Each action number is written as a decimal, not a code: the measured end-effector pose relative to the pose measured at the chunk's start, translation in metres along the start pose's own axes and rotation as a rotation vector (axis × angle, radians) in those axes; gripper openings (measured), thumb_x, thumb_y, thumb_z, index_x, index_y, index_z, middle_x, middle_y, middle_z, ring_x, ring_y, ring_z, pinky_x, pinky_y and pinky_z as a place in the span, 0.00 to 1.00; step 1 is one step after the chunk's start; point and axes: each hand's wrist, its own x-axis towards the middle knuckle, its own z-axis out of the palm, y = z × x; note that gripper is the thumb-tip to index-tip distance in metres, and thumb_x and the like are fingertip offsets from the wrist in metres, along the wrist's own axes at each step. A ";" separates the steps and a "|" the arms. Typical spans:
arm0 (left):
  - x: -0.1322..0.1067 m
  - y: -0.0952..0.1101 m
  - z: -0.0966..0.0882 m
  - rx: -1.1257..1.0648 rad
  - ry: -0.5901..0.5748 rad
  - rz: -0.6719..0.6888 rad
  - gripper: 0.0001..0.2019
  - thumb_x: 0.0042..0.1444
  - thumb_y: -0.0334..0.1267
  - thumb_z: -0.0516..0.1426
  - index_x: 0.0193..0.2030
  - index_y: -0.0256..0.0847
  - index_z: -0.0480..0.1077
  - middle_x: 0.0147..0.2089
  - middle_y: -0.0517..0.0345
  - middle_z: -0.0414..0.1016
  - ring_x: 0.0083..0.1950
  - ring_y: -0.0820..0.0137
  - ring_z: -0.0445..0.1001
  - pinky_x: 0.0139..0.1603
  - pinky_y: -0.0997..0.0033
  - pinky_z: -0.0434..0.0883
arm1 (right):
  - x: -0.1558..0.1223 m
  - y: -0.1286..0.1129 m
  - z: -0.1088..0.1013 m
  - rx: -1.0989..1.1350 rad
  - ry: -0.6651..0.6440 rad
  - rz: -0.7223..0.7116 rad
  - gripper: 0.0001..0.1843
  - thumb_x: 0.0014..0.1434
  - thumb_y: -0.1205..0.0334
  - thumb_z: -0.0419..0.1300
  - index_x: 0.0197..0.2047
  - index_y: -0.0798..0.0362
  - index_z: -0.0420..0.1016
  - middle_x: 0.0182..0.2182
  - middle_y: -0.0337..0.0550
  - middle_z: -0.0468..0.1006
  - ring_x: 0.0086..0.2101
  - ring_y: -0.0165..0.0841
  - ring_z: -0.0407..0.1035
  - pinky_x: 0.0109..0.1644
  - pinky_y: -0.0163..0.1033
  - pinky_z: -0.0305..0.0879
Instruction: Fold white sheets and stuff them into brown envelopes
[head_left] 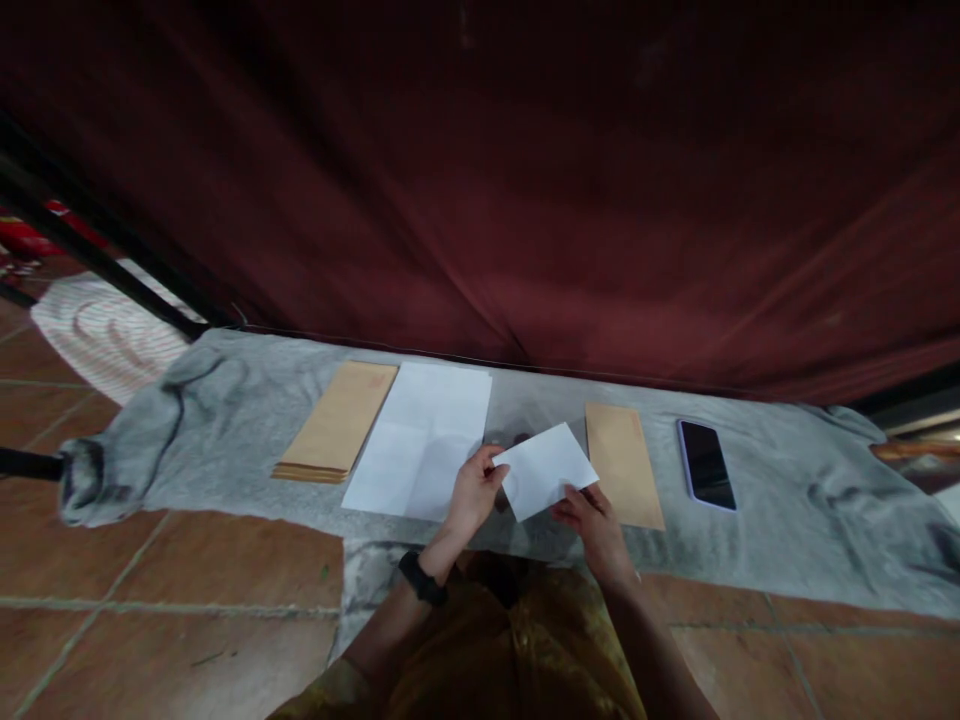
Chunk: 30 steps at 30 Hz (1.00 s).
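Observation:
A small white sheet of paper, apparently folded, is held at a tilt above the grey cloth. My left hand pinches its left corner, fingers closed. At its lower right edge my right hand grips it between thumb and fingers. To the left lies larger white paper, flat, with faint crease marks. Beyond that is a stack of brown envelopes. One more brown envelope rests just right of the held paper, close to my right hand.
A phone with a pale purple case lies on the right of the grey cloth. Behind hangs a dark red curtain. Black metal bars and a striped cloth are at the left, above the tiled floor.

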 end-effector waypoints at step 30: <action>-0.015 -0.105 -0.237 0.758 0.630 -0.176 0.41 0.53 0.52 0.63 0.67 0.28 0.58 0.68 0.25 0.60 0.70 0.38 0.58 0.66 0.40 0.61 | -0.010 0.061 -0.003 -1.493 -0.052 -1.017 0.28 0.72 0.57 0.45 0.72 0.53 0.58 0.71 0.52 0.56 0.67 0.49 0.55 0.70 0.60 0.47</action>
